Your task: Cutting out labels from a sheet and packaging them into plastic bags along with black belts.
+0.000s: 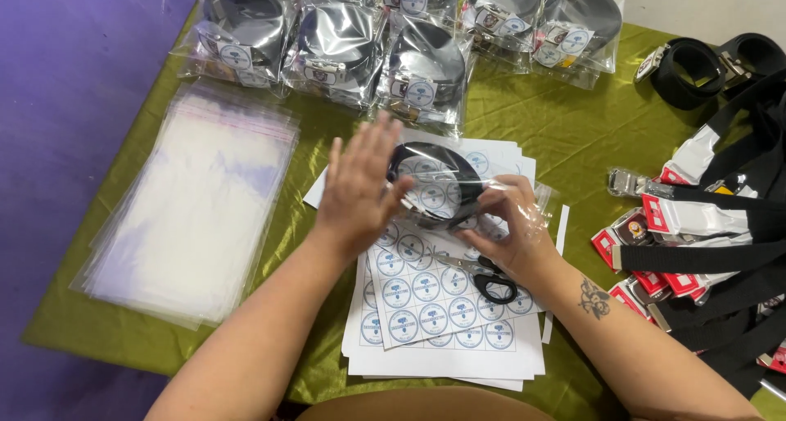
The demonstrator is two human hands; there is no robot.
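Fingers of the left hand lie flat and together against a glossy clear bag with a coiled black belt inside; the right hand pinches its crinkled edge. Below lie round-sticker sheets, one pair of scissors, and perhaps seven bagged belts behind

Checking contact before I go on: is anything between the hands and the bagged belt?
Nothing visible. The left hand lies flat against the clear bag with the coiled black belt, and the right hand holds its other side. The scissors lie below on the sticker sheets.
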